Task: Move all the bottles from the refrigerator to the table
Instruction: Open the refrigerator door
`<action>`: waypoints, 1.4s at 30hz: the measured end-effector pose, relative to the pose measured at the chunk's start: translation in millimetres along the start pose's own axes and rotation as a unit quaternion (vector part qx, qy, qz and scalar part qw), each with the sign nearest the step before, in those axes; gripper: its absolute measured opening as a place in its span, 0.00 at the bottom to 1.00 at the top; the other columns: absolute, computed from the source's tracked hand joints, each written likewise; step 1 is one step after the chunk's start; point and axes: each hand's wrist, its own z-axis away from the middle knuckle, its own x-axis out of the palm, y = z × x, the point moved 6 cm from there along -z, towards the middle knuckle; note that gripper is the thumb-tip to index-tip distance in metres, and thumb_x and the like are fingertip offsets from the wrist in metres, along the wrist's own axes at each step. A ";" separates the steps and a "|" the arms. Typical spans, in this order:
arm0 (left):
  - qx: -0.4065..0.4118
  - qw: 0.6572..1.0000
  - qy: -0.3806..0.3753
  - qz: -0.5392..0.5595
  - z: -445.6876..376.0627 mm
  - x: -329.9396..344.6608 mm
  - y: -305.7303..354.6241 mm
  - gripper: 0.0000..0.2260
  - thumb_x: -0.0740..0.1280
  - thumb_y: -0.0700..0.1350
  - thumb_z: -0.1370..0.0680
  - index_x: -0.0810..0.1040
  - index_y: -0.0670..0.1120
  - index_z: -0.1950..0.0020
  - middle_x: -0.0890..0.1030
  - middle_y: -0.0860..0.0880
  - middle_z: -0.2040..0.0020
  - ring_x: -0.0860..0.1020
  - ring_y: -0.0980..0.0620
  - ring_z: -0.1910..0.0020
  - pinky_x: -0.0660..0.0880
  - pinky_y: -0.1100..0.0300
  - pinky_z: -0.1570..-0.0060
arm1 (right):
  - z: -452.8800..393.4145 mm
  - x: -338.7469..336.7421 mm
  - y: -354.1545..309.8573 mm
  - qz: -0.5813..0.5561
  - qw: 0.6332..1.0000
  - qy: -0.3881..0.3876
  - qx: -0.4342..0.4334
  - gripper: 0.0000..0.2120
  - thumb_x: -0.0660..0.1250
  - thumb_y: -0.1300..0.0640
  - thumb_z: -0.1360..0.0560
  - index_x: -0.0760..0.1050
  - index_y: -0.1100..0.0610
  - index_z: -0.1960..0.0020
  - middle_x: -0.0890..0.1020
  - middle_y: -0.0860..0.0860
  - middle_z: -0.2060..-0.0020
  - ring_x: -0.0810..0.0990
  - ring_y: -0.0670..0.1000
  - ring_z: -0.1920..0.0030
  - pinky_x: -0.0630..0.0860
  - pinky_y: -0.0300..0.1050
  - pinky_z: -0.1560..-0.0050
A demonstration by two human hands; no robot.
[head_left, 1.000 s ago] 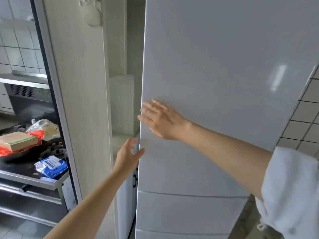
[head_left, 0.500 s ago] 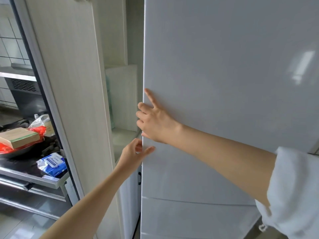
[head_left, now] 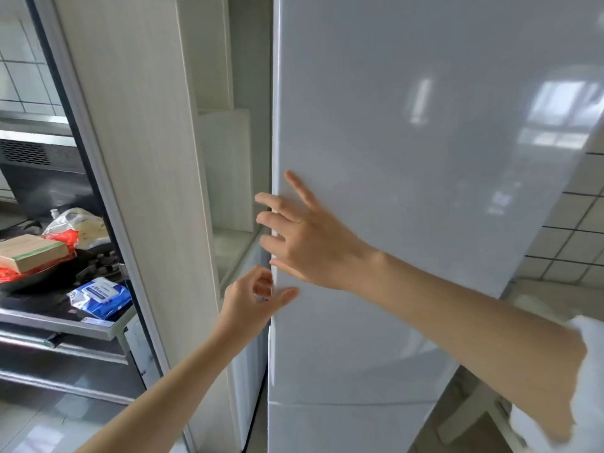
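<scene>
The person's right hand [head_left: 307,243] lies against the left edge of the tall, glossy white refrigerator door [head_left: 408,158]. Its fingers are spread and nearly straight; the forefinger rests flat on the door's front, and the other three reach just past the edge without curling round anything. It holds nothing. Just below it, the left hand [head_left: 250,299] is half curled at the same edge, thumb pressed on the door's front and fingers bent toward the side of the edge, pinching it loosely. Whether those fingertips have real purchase behind the edge cannot be told.

Both forearms are bare. A loose white sleeve [head_left: 588,380] covers the right upper arm, at the door's lower right.

The door looks shut or barely ajar, and the refrigerator's inside is hidden, so no bottles can be seen. Below the hands, a horizontal seam [head_left: 353,403] divides the upper door from a lower white panel.

Left of the door is a narrow pale recess [head_left: 228,174], then a tall upright panel of light wood grain [head_left: 137,158]. Further left of the door, past a dark frame, a counter holds a blue and white plastic packet [head_left: 99,297], a flat tan block [head_left: 31,251] lying on red plastic [head_left: 62,238], and a clear crumpled bag [head_left: 76,220]. White wall tiles [head_left: 568,240] show to the right of the door.
</scene>
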 end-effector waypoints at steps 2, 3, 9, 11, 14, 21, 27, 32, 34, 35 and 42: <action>-0.001 1.000 0.008 0.027 25.6 -0.6 10.9 0.14 0.77 0.52 0.31 0.78 0.50 0.52 0.81 0.55 0.56 0.79 0.58 0.61 0.73 0.67 0.61 | 16.0 -26.3 -9.0 -0.036 0.998 0.028 0.052 0.08 0.62 0.63 0.24 0.80 0.59 0.52 0.80 0.58 0.42 0.69 0.60 0.30 0.54 0.65 0.27; 0.001 0.999 0.005 0.037 38.5 -0.4 16.0 0.14 0.77 0.52 0.31 0.77 0.51 0.50 0.80 0.58 0.53 0.80 0.57 0.60 0.73 0.66 0.60 | 26.2 -42.3 -13.1 -0.055 0.994 0.045 0.085 0.10 0.61 0.64 0.23 0.80 0.60 0.47 0.79 0.58 0.39 0.69 0.60 0.30 0.58 0.64 0.28; 0.043 0.996 -0.036 0.074 106.3 14.2 44.6 0.18 0.75 0.54 0.30 0.74 0.62 0.44 0.80 0.60 0.58 0.79 0.59 0.65 0.71 0.71 0.64 | 93.1 -118.3 -30.0 -0.194 0.930 0.072 0.304 0.17 0.64 0.63 0.24 0.74 0.63 0.36 0.73 0.59 0.34 0.69 0.58 0.32 0.70 0.50 0.34; 0.080 0.991 -0.056 0.088 124.0 18.5 56.3 0.17 0.74 0.57 0.31 0.74 0.64 0.45 0.80 0.59 0.54 0.80 0.55 0.63 0.73 0.68 0.59 | 117.0 -137.7 -33.3 -0.221 0.899 0.076 0.371 0.20 0.67 0.60 0.24 0.71 0.64 0.33 0.71 0.59 0.34 0.70 0.57 0.33 0.70 0.44 0.34; 0.121 0.981 -0.097 0.119 137.2 25.4 71.3 0.24 0.71 0.65 0.33 0.73 0.59 0.41 0.79 0.60 0.49 0.79 0.52 0.54 0.76 0.56 0.47 | 147.7 -161.6 -37.9 -0.256 0.860 0.089 0.433 0.25 0.68 0.57 0.25 0.67 0.62 0.31 0.69 0.55 0.33 0.69 0.54 0.32 0.71 0.43 0.35; 0.225 0.953 -0.163 0.121 179.2 71.8 126.0 0.38 0.69 0.66 0.30 0.56 0.64 0.24 0.67 0.58 0.27 0.67 0.56 0.29 0.67 0.52 0.31 | 212.7 -211.7 -41.0 -0.332 0.754 0.150 0.547 0.24 0.65 0.52 0.24 0.63 0.55 0.30 0.66 0.48 0.34 0.69 0.45 0.33 0.77 0.48 0.43; 0.304 0.940 -0.121 0.099 233.0 122.2 172.8 0.37 0.64 0.67 0.26 0.52 0.59 0.22 0.60 0.60 0.23 0.60 0.55 0.24 0.60 0.56 0.27 | 272.5 -248.7 -35.5 -0.353 0.717 0.176 0.575 0.23 0.64 0.50 0.23 0.64 0.55 0.31 0.69 0.48 0.35 0.71 0.51 0.33 0.79 0.53 0.45; 0.339 0.937 -0.054 0.066 287.9 189.1 219.2 0.36 0.60 0.66 0.23 0.51 0.53 0.21 0.55 0.62 0.22 0.54 0.52 0.22 0.53 0.61 0.25 | 348.6 -284.8 -18.0 -0.374 0.698 0.183 0.582 0.22 0.63 0.52 0.22 0.64 0.55 0.30 0.71 0.48 0.36 0.73 0.51 0.34 0.81 0.49 0.48; 0.353 0.933 -0.046 0.051 306.1 217.5 237.1 0.35 0.59 0.64 0.22 0.50 0.51 0.20 0.55 0.58 0.21 0.52 0.50 0.21 0.52 0.60 0.24 | 381.0 -298.9 -7.8 -0.387 0.689 0.177 0.587 0.22 0.64 0.52 0.22 0.65 0.54 0.31 0.73 0.49 0.37 0.74 0.49 0.36 0.81 0.46 0.49; 0.363 0.930 -0.045 0.037 313.2 232.2 245.1 0.34 0.59 0.63 0.21 0.50 0.50 0.20 0.55 0.56 0.21 0.52 0.48 0.21 0.51 0.59 0.24 | 397.1 -305.3 -2.4 -0.393 0.686 0.175 0.588 0.21 0.64 0.53 0.22 0.65 0.54 0.31 0.74 0.50 0.38 0.75 0.49 0.37 0.81 0.44 0.49; 0.402 0.905 -0.078 -0.117 338.7 335.6 290.7 0.31 0.55 0.58 0.19 0.49 0.48 0.20 0.52 0.53 0.20 0.48 0.45 0.21 0.50 0.49 0.23 | 517.0 -326.1 45.2 -0.316 0.697 0.159 0.624 0.15 0.61 0.53 0.20 0.69 0.58 0.35 0.78 0.52 0.44 0.78 0.48 0.43 0.77 0.47 0.43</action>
